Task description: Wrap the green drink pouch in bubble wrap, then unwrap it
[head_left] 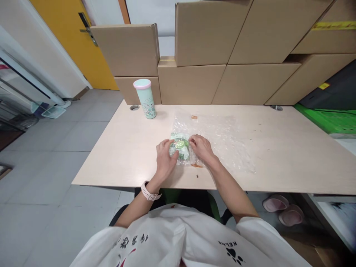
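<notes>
A small green-and-white packet [182,150] lies under clear plastic at the left end of a sheet of bubble wrap [225,142] spread on the table. My left hand [166,157] grips the packet's left side, thumb at the near edge and fingers at the far edge. At its right edge, the curled fingers of my right hand [202,148] pinch the bubble wrap. Brown tape pieces stick to the sheet, one near the far edge and another strip [197,165] near the front. My fingertips are partly hidden.
A mint tumbler [146,99] with a pink rim stands at the table's back left. Stacked cardboard boxes [191,85] line the back edge. At the right is a green crate-like object [328,120]. Small dark scraps dot the table [111,155].
</notes>
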Demonstrator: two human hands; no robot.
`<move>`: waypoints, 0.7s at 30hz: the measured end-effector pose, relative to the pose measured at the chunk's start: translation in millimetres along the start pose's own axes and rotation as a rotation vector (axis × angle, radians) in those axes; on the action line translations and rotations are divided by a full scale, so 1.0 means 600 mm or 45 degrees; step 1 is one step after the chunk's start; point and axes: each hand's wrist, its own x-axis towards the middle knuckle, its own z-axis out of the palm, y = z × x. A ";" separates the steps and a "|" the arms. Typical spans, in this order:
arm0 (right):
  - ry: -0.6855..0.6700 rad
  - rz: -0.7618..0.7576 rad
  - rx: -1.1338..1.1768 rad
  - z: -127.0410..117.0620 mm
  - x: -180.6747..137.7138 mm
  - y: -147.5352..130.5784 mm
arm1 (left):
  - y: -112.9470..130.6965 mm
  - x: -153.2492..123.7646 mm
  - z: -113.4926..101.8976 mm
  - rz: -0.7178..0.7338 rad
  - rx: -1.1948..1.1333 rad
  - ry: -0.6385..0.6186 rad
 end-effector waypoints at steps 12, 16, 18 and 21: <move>-0.197 -0.123 0.268 0.012 0.003 0.000 | 0.030 -0.024 0.008 -0.211 -0.584 -0.109; -0.200 0.062 0.616 0.030 0.003 0.000 | 0.038 -0.035 0.033 0.116 -0.119 -0.245; -0.230 0.222 0.839 0.038 0.003 0.006 | 0.035 -0.032 0.044 0.273 0.156 -0.347; -0.278 0.305 0.925 0.032 0.002 0.025 | 0.029 -0.025 0.056 0.424 0.432 -0.450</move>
